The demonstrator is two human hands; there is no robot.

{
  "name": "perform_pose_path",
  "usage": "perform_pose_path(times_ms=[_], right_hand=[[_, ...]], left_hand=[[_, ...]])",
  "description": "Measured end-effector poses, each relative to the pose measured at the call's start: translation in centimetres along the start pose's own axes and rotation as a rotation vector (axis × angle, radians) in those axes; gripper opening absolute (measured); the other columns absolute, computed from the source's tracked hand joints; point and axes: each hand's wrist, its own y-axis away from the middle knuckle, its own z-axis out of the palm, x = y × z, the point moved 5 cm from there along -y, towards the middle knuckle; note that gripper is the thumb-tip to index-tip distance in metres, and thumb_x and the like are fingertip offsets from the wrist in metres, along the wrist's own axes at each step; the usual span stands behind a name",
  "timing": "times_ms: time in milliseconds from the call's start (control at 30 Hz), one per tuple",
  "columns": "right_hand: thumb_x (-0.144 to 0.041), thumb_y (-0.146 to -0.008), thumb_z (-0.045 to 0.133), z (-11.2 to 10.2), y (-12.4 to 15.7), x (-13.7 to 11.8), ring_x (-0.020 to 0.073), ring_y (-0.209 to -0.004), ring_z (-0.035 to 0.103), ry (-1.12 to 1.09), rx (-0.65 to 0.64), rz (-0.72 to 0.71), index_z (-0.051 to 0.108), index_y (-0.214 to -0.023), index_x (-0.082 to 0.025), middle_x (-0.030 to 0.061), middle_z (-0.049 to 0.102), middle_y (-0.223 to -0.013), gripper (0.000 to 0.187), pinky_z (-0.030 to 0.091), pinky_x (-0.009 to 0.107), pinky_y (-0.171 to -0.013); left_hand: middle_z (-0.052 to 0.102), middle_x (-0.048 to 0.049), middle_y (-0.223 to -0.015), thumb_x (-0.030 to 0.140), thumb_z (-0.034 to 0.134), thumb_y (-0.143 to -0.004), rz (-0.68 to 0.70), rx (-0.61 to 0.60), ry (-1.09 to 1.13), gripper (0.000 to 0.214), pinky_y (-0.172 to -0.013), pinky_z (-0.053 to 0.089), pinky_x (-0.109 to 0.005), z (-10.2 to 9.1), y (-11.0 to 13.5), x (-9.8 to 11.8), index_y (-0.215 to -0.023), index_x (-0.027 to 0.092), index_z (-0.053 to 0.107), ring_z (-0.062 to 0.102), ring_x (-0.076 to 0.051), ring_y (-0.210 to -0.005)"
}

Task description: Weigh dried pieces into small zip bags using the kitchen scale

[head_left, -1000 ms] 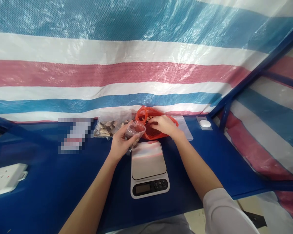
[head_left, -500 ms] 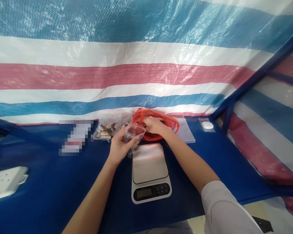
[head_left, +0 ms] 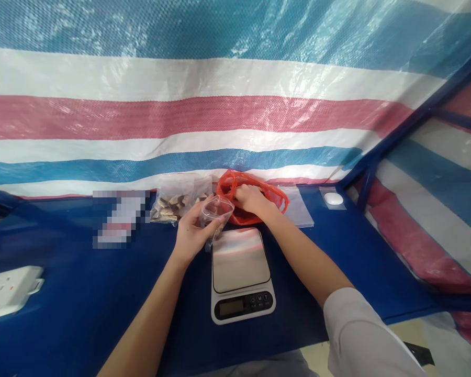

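My left hand [head_left: 192,230] grips a small clear plastic bag [head_left: 216,209], held with its mouth open just above the far left corner of a kitchen scale [head_left: 241,272]. My right hand [head_left: 251,199] reaches into a red plastic bag [head_left: 275,198] behind the scale, fingers curled inside it; what they hold is hidden. Left of the red bag lies a clear bag filled with pale brown pieces [head_left: 175,201].
A blue table [head_left: 63,314] carries everything, backed by a striped tarpaulin wall. A white power strip [head_left: 8,290] lies at the left edge. A flat stack of clear bags [head_left: 300,207] and a small white round object [head_left: 333,198] sit at the back right.
My right hand has shifted left and deeper into the red bag. My left hand still holds the small clear bag in about the same place.
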Motion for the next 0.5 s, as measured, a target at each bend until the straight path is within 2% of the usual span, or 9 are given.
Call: perform_pose_path(times_ms=[133, 267, 400, 500], right_hand=[[-0.032, -0.101, 0.049, -0.7, 0.8, 0.5, 0.0286, -0.101, 0.072, -0.061, 0.061, 0.034, 0.077, -0.110, -0.017, 0.0153, 0.077, -0.107, 0.033, 0.051, 0.037, -0.090], [-0.033, -0.099, 0.057, -1.3, 2.2, 1.1, 0.0225, -0.107, 0.071, -0.197, 0.114, 0.074, 0.077, -0.114, -0.023, 0.0093, 0.078, -0.112, 0.027, 0.048, 0.031, -0.095], [-0.033, -0.095, 0.065, -2.1, 3.9, 1.8, 0.0223, -0.103, 0.073, -0.340, 0.207, 0.132, 0.080, -0.110, -0.027, 0.0047, 0.079, -0.110, 0.021, 0.051, 0.030, -0.091], [-0.029, -0.092, 0.068, -3.3, 5.1, 2.3, 0.0226, -0.099, 0.074, -0.444, 0.263, 0.118, 0.081, -0.104, -0.028, 0.0015, 0.080, -0.107, 0.018, 0.054, 0.030, -0.086]], left_hand=[[0.068, -0.0097, -0.134, 0.044, 0.077, -0.082, 0.005, 0.001, 0.002, 0.041, -0.118, 0.044, -0.049, 0.1, 0.0, -0.1, -0.116, 0.022, 0.073, 0.058, -0.031, -0.133], [0.071, -0.0101, -0.129, 0.045, 0.076, -0.082, 0.001, -0.001, 0.010, 0.041, -0.115, 0.046, -0.050, 0.2, 0.0, -0.1, -0.115, 0.021, 0.074, 0.063, -0.031, -0.126], [0.069, -0.0098, -0.132, 0.045, 0.076, -0.082, -0.018, -0.004, 0.017, 0.044, -0.114, 0.047, -0.047, 0.3, 0.0, -0.1, -0.118, 0.021, 0.073, 0.063, -0.030, -0.127], [0.068, -0.0109, -0.135, 0.046, 0.077, -0.081, -0.016, -0.005, 0.022, 0.048, -0.116, 0.044, -0.047, 0.4, 0.1, 0.1, -0.120, 0.020, 0.073, 0.061, -0.031, -0.130]])
